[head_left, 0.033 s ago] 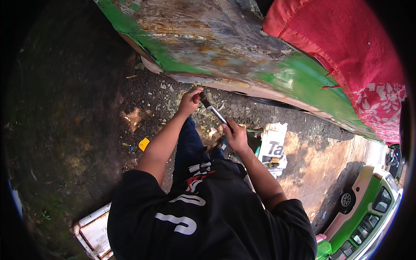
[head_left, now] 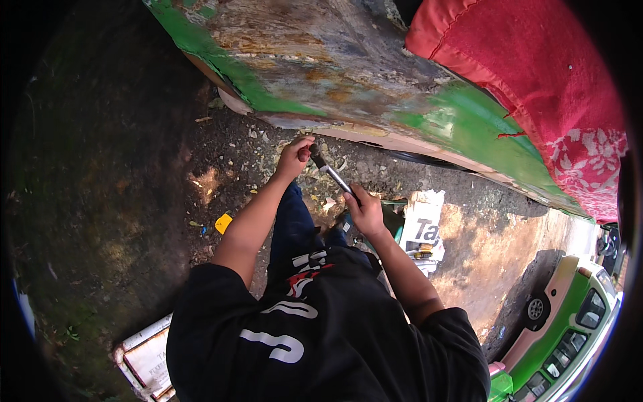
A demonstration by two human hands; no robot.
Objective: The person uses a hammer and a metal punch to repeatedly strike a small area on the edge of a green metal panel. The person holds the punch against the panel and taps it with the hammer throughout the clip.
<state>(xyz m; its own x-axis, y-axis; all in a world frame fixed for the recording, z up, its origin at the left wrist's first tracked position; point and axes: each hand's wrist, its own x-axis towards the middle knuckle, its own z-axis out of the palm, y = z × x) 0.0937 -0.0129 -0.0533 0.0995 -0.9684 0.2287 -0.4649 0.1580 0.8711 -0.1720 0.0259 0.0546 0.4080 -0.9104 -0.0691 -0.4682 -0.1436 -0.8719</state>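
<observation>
My left hand is closed around a tool with a reddish-brown handle, near the lower edge of a car body panel; the tool's far end is hidden. In my right hand is a hammer with a silver shaft and a dark head, gripped low on its handle. The hammer's head is right beside the reddish-brown handle; whether they touch I cannot tell. The panel is scraped, with bare rusty metal and patches of green paint.
Red patterned cloth hangs over the panel at the upper right. Printed paper lies on the ground right of my legs, and a yellow scrap left of them. A rusty-edged white board is at lower left; a green-and-white vehicle stands lower right.
</observation>
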